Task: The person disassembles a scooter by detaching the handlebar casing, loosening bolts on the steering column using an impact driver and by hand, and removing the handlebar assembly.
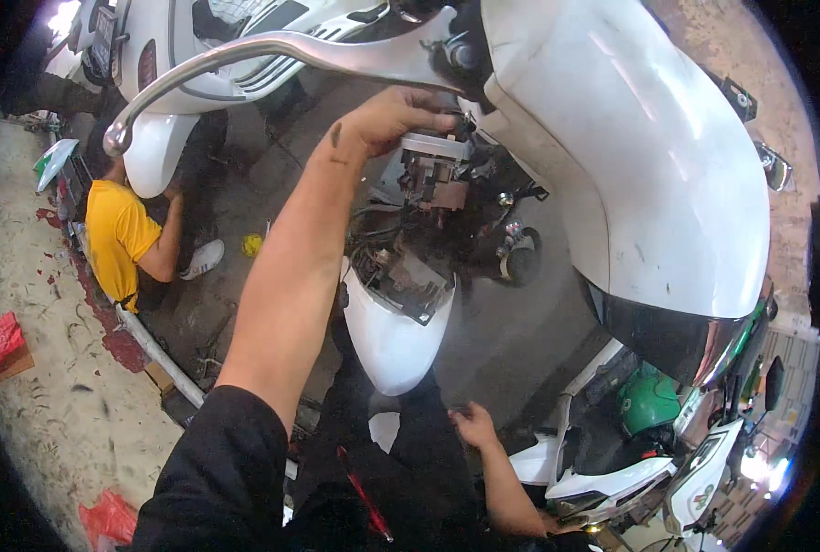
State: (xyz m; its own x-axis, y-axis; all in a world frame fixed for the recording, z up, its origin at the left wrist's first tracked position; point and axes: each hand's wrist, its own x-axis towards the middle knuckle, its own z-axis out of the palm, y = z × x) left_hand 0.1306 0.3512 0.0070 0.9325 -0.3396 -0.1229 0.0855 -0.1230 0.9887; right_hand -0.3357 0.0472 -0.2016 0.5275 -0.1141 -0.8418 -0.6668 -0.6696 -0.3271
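My left hand (pixel 399 120) reaches up beneath a silver brake lever (pixel 290 41). Its fingers close on the top of a boxy part with a pale grey rim and brownish underside (pixel 437 170); its exact kind is unclear. Below this part, wires and a dark bracket show in the opening above a white front fender-shaped panel (pixel 399 336). To the right bulges a large white scooter fairing (pixel 649 147). Low beside my right leg, my right hand (pixel 474 426) hangs with loosely bent fingers apart, and nothing shows in it.
A person in a yellow shirt (pixel 115 235) sits at the left near another white scooter (pixel 175 55). A green helmet (pixel 649 405) rests by a white scooter (pixel 612 478) at the lower right. Red plastic bags (pixel 106 517) lie on the pale floor.
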